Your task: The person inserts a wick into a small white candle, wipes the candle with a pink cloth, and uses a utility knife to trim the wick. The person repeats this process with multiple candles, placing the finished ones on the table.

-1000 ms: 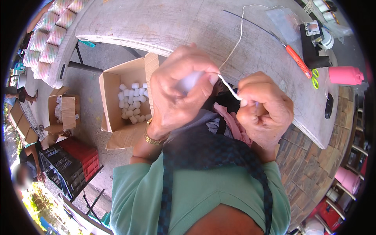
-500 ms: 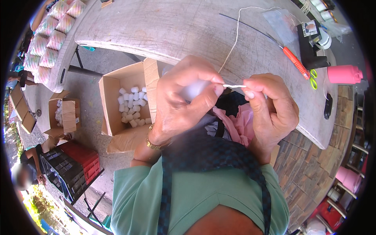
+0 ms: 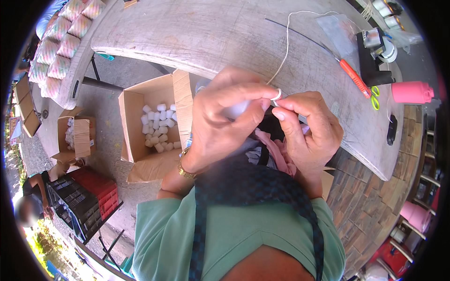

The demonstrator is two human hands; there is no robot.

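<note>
A white cord (image 3: pixel 287 44) runs from the far part of the table down into my hands. My left hand (image 3: pixel 222 114) is closed, pinching the cord between thumb and forefinger. Facing it, my right hand (image 3: pixel 311 129) pinches the cord's short end with its thumb and fingertips. A small loop of cord stands up between the two sets of fingertips, which almost touch. Both hands are above the table's near edge, over my lap, where pink cloth (image 3: pixel 276 152) lies partly hidden.
The grey table (image 3: pixel 197 33) holds an orange-handled tool with a thin rod (image 3: pixel 355 77), green-handled scissors (image 3: pixel 375 97) and a pink container (image 3: pixel 412 92). A cardboard box (image 3: pixel 136 112) of white cylindrical pieces stands at left. Beyond it are crates (image 3: pixel 79 201) and a person (image 3: pixel 35 192).
My right hand has moved left toward my left hand. The stretch of cord between them, straight before, is now bent into a small loop.
</note>
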